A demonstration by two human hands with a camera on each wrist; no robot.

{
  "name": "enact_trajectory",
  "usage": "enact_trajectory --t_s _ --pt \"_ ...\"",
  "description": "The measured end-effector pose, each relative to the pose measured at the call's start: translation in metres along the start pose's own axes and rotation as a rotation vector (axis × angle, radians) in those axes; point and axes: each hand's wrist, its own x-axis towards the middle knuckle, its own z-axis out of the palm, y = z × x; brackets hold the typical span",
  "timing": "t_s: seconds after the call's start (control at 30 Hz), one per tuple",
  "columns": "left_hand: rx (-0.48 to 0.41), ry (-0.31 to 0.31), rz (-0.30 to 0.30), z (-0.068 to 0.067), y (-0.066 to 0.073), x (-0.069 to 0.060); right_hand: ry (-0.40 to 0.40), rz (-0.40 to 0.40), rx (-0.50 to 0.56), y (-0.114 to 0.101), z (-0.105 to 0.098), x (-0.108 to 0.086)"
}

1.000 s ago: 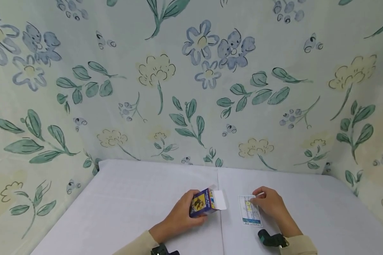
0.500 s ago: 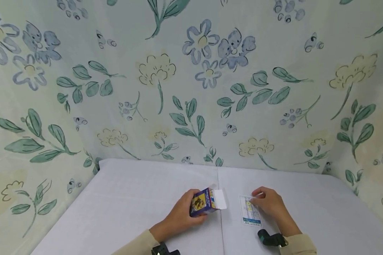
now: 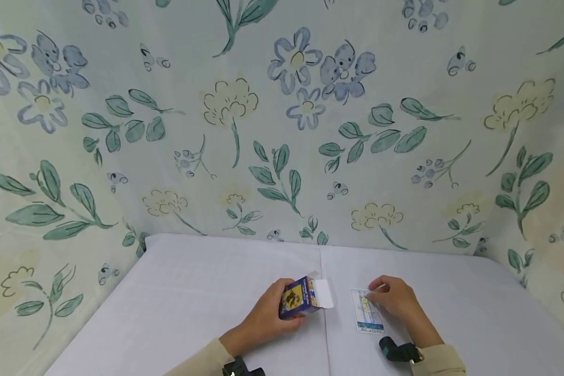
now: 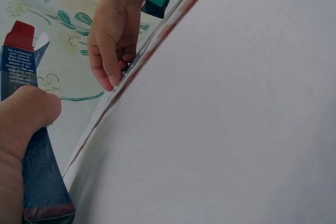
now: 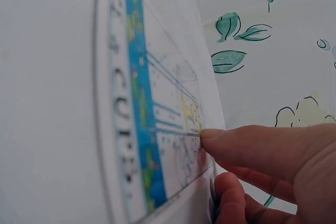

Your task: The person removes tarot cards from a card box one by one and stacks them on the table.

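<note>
My left hand (image 3: 268, 316) grips a small purple tarot card box (image 3: 295, 300) with a yellow picture. The white end flap (image 3: 323, 294) stands open on its right, and part of the contents shows at the mouth. In the left wrist view the thumb (image 4: 31, 108) lies across the box's blue side. A white-bordered tarot card (image 3: 368, 319), lettered as a cups card, is at my right hand (image 3: 397, 299). The right hand pinches the card near its far right corner. The right wrist view shows its thumb (image 5: 220, 142) on the card's face; the fingers behind are partly hidden.
A white cloth (image 3: 183, 297) covers the table, with a crease or seam running down its middle. Floral curtain fabric (image 3: 244, 120) hangs behind and at both sides. Dark wrist devices (image 3: 399, 352) sit at the sleeves.
The right hand and the card have shifted very slightly. The left hand and the box hold almost the same place.
</note>
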Motion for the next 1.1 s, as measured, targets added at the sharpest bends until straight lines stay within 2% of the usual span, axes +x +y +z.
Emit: enact_trajectory --t_s 0.43,0.6,0.97,1.1 --pt "-0.019 0.003 0.014 0.000 0.000 -0.001 -0.028 -0.010 -0.004 -0.001 -0.005 -0.002" --pt "-0.028 -0.003 0.001 0.000 0.000 -0.002 -0.016 -0.016 0.000 -0.003 -0.004 -0.003" --pt "-0.027 -0.002 -0.007 -0.001 0.001 -0.002 0.007 -0.108 0.040 -0.023 -0.011 -0.012" --pt "-0.041 0.001 0.003 0.000 0.000 0.000 0.023 -0.171 0.023 -0.033 -0.016 -0.018"
